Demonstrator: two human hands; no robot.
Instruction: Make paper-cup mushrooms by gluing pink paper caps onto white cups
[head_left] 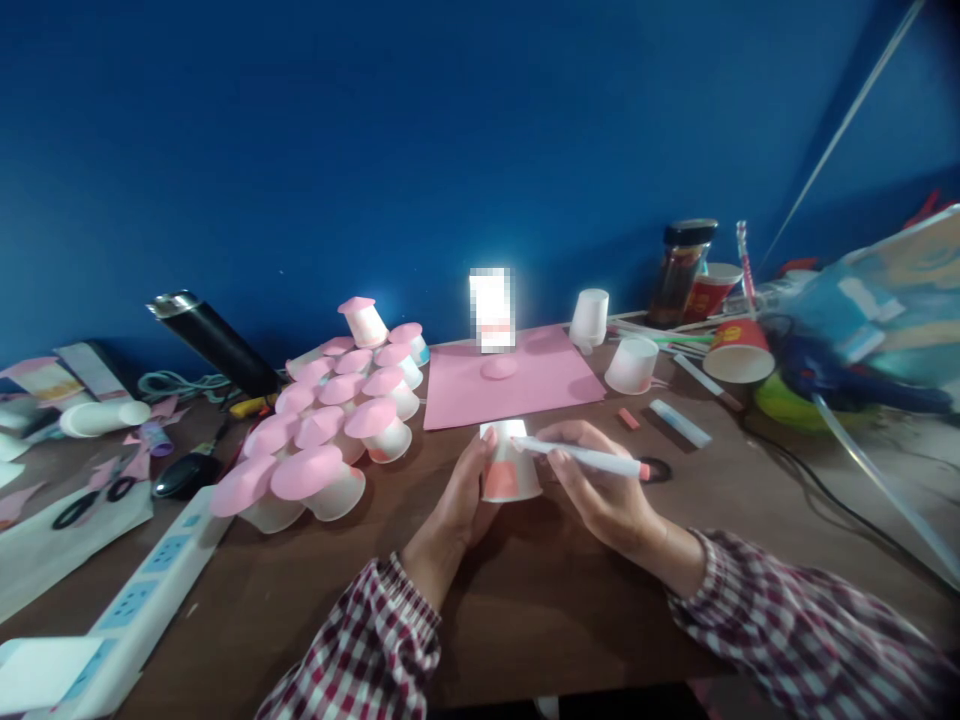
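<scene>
My left hand (470, 490) grips an upside-down paper cup (511, 478) by its left side, with a coloured patch on the cup's wall. In my right hand (604, 485) is a white marker (585, 458) with a pinkish-red end, its tip at the cup's upper part. Just behind the cup lies a pink sheet (517, 390) bearing a small pink paper cone (499, 368). Left of my hands stand several upturned cups with pink cone tops (322, 427). A small red marker cap (628, 418) rests right of the sheet.
White paper cups (631, 364) stand right of the sheet, near a glue stick (679, 423). A hot glue gun (862, 380), red cup (739, 350) and dark bottle (681, 272) crowd the right. On the left are a power strip (161, 590), scissors (94, 495), mouse (187, 474) and black flask (217, 340).
</scene>
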